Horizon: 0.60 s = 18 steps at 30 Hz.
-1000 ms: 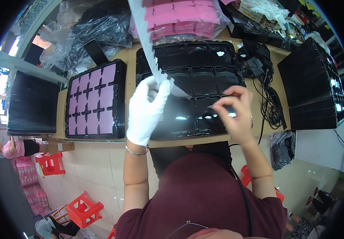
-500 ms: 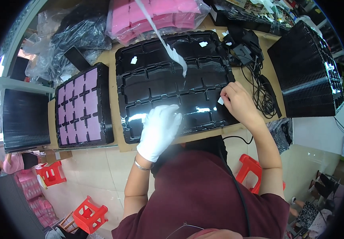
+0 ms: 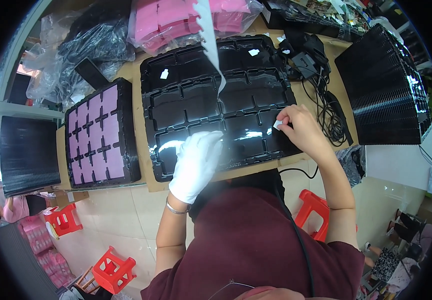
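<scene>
A large black plastic tray with moulded compartments lies in front of me. My left hand, in a white glove, rests at its near edge with the fingers stretched out and nothing seen in them. My bare right hand pinches a small white sticker between thumb and fingertips over the tray's right end. Two similar white pieces lie in the far compartments, a left piece and a right piece. From above, a white strip with a jagged edge hangs over the tray.
On the left stands a black tray filled with purple pads, beside a tray stack. Another tall stack is at the right, near coiled black cables. Bagged pink foam lies behind. Red stools stand on the floor.
The hanging strip has swung a little to the left. My right hand still pinches the white sticker at nearly the same spot, and the gloved hand has barely shifted.
</scene>
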Motion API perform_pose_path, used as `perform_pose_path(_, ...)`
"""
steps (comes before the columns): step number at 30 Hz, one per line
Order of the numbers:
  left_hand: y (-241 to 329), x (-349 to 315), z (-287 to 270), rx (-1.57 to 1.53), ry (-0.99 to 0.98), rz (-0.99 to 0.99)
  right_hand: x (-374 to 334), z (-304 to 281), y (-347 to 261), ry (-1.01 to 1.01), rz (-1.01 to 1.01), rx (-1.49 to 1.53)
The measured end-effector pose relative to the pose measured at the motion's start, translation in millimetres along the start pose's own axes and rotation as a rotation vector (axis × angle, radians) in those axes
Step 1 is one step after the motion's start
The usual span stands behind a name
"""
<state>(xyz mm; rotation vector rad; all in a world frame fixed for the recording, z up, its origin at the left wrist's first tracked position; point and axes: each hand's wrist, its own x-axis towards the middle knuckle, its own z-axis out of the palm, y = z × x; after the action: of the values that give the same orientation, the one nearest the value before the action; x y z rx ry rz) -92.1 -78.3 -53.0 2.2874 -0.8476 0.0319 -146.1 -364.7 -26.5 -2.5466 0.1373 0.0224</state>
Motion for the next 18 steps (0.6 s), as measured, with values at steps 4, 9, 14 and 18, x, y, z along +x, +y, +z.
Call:
perform_pose_path(4, 1.9, 0.5, -2.6, 0.024, 0.015, 0.022, -0.1, 1.2, 3.5, 0.009, 0.016, -0.062)
perform_pose_path(9, 0.5, -0.5, -1.3, -0.007, 0.015, 0.012, -4.6, 8.2, -3.5, 0.157, -0.012, -0.008)
perform_pose_path(14, 0.3, -0.9, -1.8, 0.020, 0.010, 0.007, -1.8, 5.8, -2.8, 0.076, 0.066, 0.034)
perform_pose_path(18, 0.3, -1.4, -1.0, 0.024, 0.012, 0.011, -1.1, 10.2, 0.0, 0.102, 0.034, -0.066)
